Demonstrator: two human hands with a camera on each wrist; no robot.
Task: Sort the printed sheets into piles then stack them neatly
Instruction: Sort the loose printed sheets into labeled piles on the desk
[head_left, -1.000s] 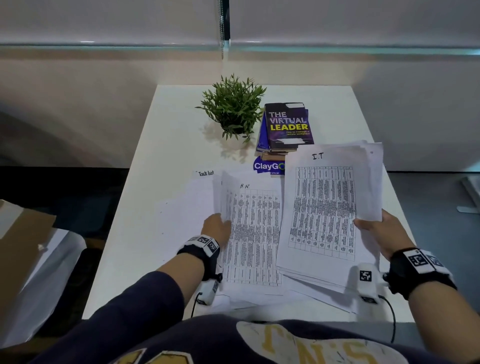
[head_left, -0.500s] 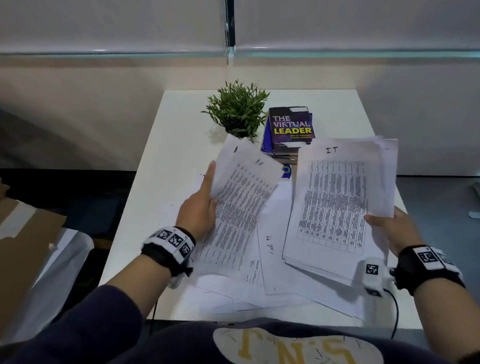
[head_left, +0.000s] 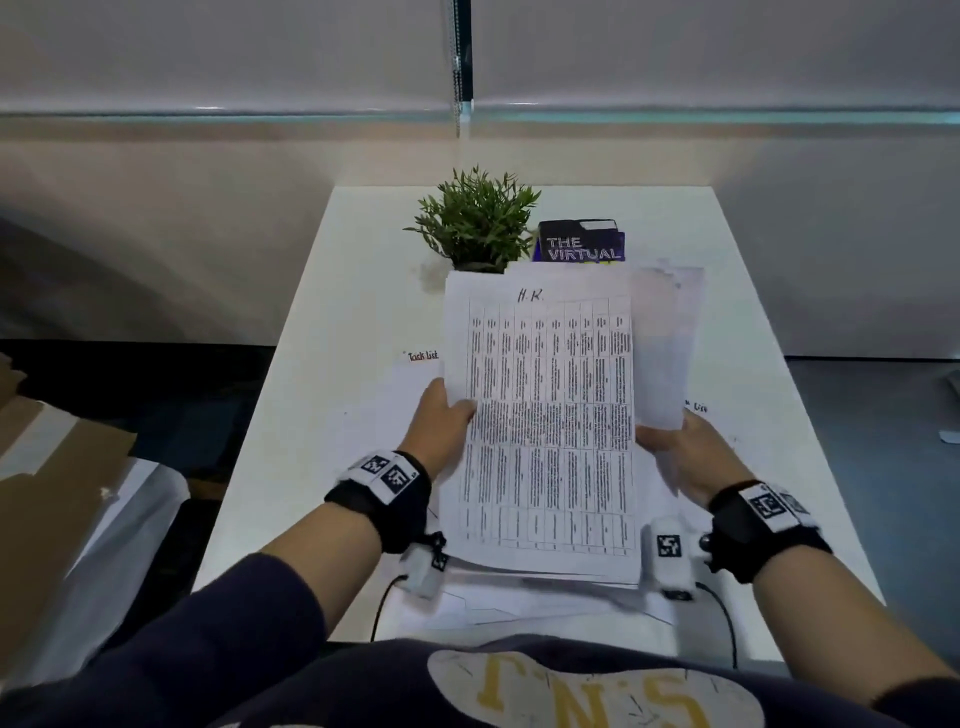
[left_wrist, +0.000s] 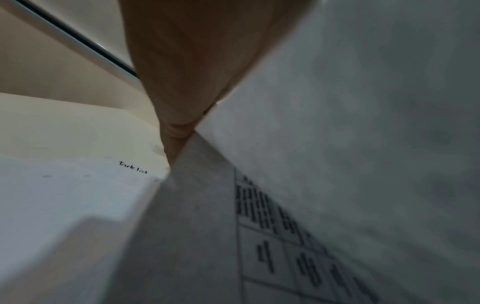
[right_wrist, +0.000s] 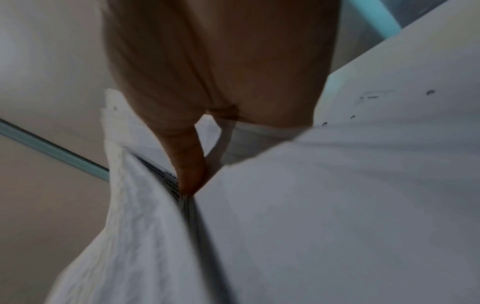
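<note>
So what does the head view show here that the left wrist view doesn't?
Only the head view shows the potted plant, the book, the handwritten H.R. heading, and the right hand holding the paper stack. Only the left wrist view shows the stack's underside. Both show the left hand and the "Task list" sheet.

White table (head_left: 748, 322) against a beige wall (head_left: 208, 218); pale blinds (head_left: 208, 52) above a sill; grey floor (head_left: 883, 415) at right, dim light.
</note>
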